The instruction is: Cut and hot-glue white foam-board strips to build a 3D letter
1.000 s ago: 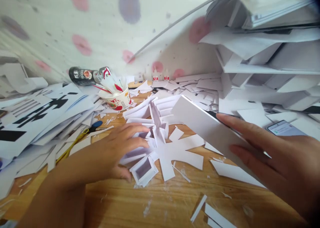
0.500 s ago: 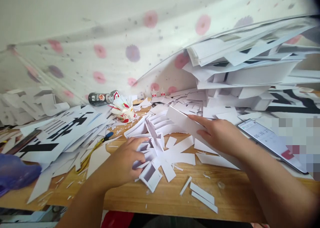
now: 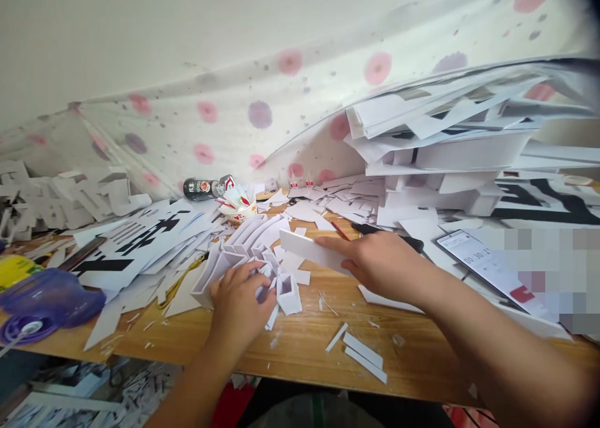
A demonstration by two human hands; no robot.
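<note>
A white built-up shape of thin board, with upright walls and curved strips, stands on the wooden table. My left hand is curled round its near left part, fingers reaching over the walls and thumb at the near side. Parts of the shape are hidden under that hand. In my right hand is a flat white board strip, pinched near its right end with the index finger laid along the top edge. The strip's left end is close to the right side of the shape; I cannot tell whether they touch.
White offcuts lie near the front edge. At the right are a phone and a tall stack of board pieces. A paper cup, dark bottle, yellow-handled scissors and purple plastic bag are leftward.
The white shape has shifted left and turned under my left hand. My right hand has brought the strip left and lower. The camera view has shifted slightly.
</note>
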